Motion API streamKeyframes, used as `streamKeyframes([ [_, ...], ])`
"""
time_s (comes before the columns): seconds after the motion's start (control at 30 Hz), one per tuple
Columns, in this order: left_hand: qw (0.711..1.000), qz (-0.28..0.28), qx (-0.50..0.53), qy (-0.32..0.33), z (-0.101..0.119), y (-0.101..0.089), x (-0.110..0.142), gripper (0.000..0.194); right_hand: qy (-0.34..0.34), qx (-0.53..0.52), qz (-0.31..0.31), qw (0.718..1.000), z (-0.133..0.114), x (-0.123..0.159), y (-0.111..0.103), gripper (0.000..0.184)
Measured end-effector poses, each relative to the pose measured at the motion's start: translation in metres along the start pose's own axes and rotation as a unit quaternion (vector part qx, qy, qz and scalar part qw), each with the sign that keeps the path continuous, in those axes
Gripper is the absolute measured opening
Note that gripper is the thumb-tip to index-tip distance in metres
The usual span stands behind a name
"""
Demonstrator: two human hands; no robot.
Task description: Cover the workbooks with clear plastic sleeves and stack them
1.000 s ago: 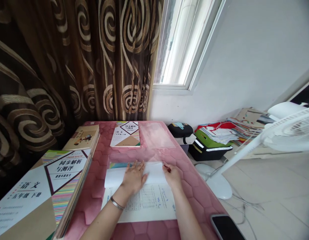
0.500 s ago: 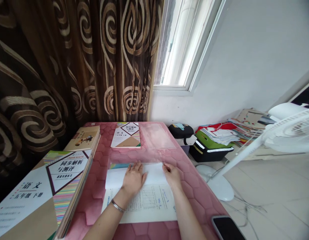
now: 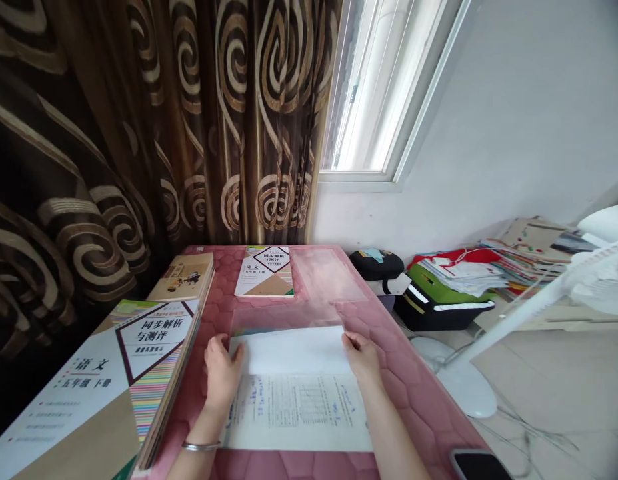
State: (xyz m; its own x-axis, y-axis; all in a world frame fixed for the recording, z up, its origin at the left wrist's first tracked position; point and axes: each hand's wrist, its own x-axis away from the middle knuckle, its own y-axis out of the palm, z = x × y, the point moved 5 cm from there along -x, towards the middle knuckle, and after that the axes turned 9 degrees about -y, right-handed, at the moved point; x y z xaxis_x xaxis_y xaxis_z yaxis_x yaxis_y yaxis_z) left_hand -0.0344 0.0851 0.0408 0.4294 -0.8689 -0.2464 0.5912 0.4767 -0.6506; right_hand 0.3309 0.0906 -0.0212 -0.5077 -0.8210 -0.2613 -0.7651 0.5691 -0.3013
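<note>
An open workbook [image 3: 299, 413] lies on the pink table, its printed page with blue handwriting nearest me. Across its far part is a blank white cover flap [image 3: 293, 353]. Beyond that flap, a clear plastic book cover [image 3: 283, 317] sticks out. At the flap's left edge, my left hand [image 3: 223, 373] has its fingers curled, with the thumb against the edge. On the opposite side, my right hand [image 3: 363, 360] pinches the flap's far right corner. The fingertips of both hands are partly hidden.
A stack of workbooks [image 3: 109, 373] stands on the left. Another workbook [image 3: 265, 272] and a clear plastic sheet [image 3: 329, 275] lie at the back of the pink table [image 3: 413, 400]. A phone [image 3: 481, 465] rests near the right edge; a white fan [image 3: 519, 327] stands beyond it.
My left hand has gone from lying flat on the middle of the white flap to its left edge, fingers now curled. My right hand keeps its corner. The view has turned slightly left.
</note>
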Motion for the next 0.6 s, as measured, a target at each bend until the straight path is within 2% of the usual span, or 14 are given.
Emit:
streamKeyframes([
  [0.07,0.996,-0.014,0.090,-0.022,-0.013,0.004,-0.004,0.035,0.002,-0.009,0.003,1.000,0.001,0.001,-0.001,0.035],
  [0.17,0.983,-0.047,0.165,-0.066,-0.023,0.009,-0.006,0.041,0.005,-0.014,0.007,1.000,0.001,0.002,-0.002,0.033],
  [0.4,0.959,-0.048,0.264,-0.097,-0.022,0.007,-0.009,0.043,-0.001,-0.021,0.007,1.000,-0.005,0.002,-0.004,0.033],
  [0.6,0.931,-0.061,0.336,-0.129,-0.026,0.015,-0.009,0.043,0.005,-0.011,0.001,1.000,-0.007,-0.003,-0.004,0.028],
])
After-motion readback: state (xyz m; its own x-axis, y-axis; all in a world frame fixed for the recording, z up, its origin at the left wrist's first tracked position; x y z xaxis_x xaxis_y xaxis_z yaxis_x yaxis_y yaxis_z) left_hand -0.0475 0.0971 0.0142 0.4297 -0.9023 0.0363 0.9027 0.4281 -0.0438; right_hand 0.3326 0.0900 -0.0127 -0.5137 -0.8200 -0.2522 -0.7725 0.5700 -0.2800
